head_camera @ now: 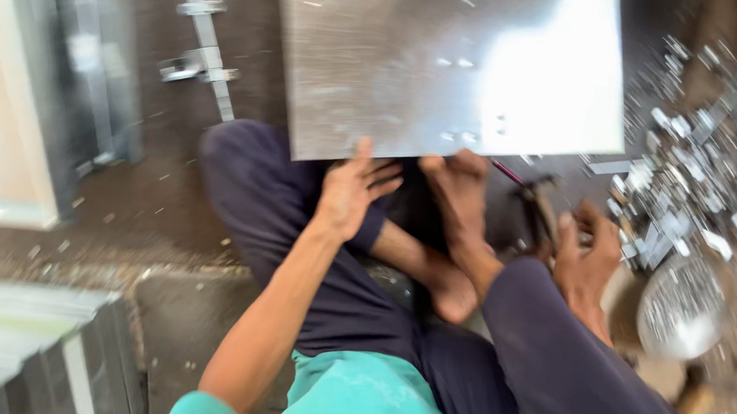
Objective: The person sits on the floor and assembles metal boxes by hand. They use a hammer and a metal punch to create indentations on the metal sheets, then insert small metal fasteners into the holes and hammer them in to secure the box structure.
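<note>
Metal sheet (389,77) could slide since left hand (349,190) just rests with spread fingers while right hand (587,255) grips hammer (540,206).

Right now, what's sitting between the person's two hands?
In the head view, a bare foot against the metal sheet's edge lies between left hand and right hand.

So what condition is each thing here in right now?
Metal sheet: flat on the floor, near edge by a foot.
Left hand: open, fingers on the sheet's near edge.
Right hand: closed around a hammer.
Metal offcuts: heaped loose on the right.
Round tin: open; contents blurred.
</note>
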